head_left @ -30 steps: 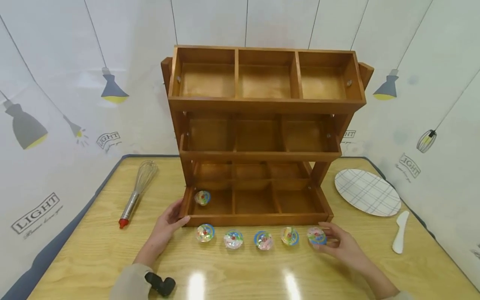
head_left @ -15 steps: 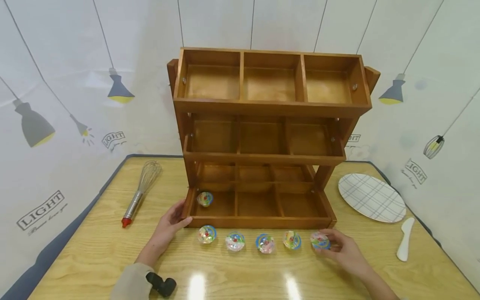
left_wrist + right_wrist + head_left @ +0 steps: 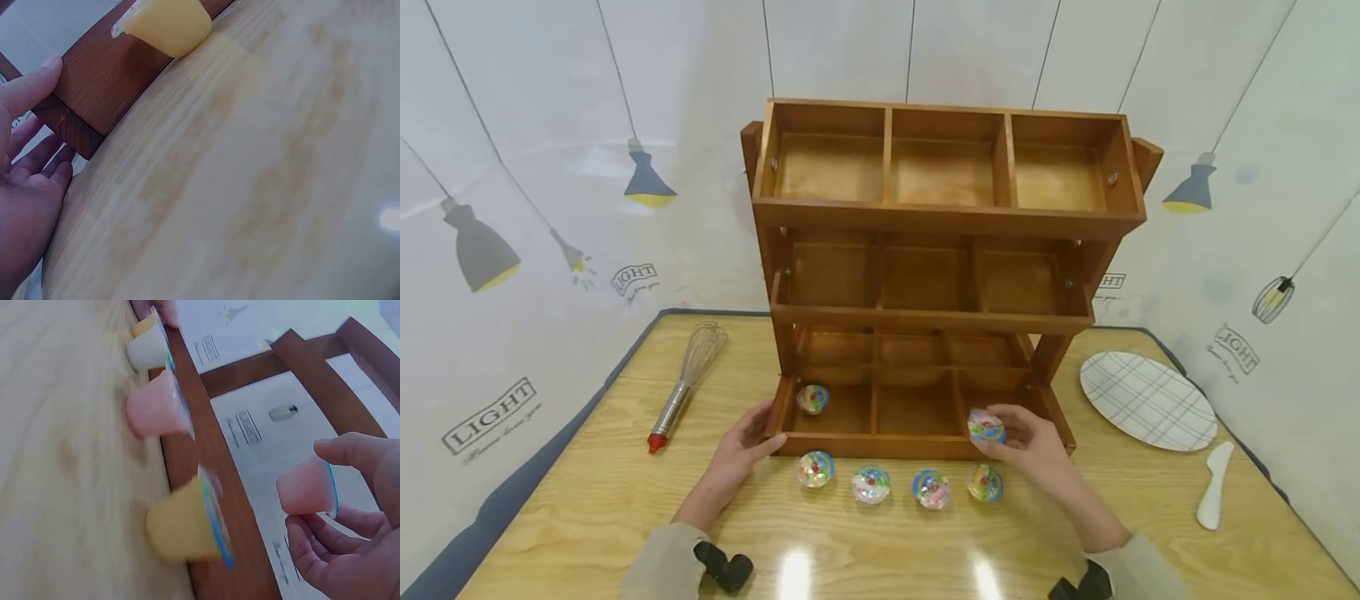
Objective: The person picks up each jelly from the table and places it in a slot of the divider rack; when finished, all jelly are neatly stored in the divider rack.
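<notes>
Tbl (image 3: 880, 533): whisk (image 3: 683, 387), plate (image 3: 1150, 402); 4 cups (image 3: 871, 485) fronting rack (image 3: 940, 215); L hand (image 3: 739, 448) grips rack, R hand (image 3: 1033, 450) pinches pink cup (image 3: 985, 426).

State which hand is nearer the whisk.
Left: the left hand, gripping the rack, is right of the whisk; the right hand, holding a cup, is farther right.

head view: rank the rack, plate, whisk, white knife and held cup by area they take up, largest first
1. Rack, by far
2. Plate
3. Whisk, long but slim
Last, unranked: white knife and held cup; the knife is longer, the cup broader, so areas look close.
</notes>
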`<state>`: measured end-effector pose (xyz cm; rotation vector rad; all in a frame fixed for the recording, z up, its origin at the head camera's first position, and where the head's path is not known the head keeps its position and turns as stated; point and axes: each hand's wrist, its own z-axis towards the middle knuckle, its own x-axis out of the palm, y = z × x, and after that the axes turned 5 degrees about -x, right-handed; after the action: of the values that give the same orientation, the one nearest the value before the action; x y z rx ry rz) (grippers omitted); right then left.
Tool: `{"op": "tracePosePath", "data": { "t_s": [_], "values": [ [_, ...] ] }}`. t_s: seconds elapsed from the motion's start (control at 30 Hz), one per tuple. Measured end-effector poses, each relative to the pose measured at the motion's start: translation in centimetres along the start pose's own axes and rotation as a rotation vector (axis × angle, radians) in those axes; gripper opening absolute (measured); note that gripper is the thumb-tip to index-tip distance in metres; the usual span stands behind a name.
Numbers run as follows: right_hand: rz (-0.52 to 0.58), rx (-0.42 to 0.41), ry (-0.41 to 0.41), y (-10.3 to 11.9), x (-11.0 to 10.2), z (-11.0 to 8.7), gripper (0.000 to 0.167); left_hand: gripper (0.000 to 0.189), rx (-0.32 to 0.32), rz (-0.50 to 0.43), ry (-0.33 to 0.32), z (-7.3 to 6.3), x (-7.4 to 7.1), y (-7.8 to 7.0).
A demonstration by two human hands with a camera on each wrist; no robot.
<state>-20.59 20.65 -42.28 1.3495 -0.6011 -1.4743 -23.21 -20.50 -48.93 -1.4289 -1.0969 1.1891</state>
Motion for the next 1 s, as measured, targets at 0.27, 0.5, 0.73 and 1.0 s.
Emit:
{"op": "tracePosePath", "data": {
  "t_s": [0.27,0.5,0.73,1.0],
  "values": [
    [0.068,0.012,0.118,2.6,5.9,6.2,0.048,0.069,-0.025,-0.006,-0.016,0.3,-0.2,-0.4],
    [-0.041,0.011,0.216,3.6,11.0,9.5,0.053,0.068,-0.038,-0.023,-0.024,0.3,0.1,0.0],
    [-0.292,-0.067,0.314,4.4,13.6,11.3,0.048,0.068,-0.045,-0.013,-0.035,0.1,0.4,0.1],
    [-0.406,-0.062,0.408,4.8,14.9,11.9,0.040,0.067,-0.033,-0.012,-0.036,0.1,0.4,0.0]
  ]
}}
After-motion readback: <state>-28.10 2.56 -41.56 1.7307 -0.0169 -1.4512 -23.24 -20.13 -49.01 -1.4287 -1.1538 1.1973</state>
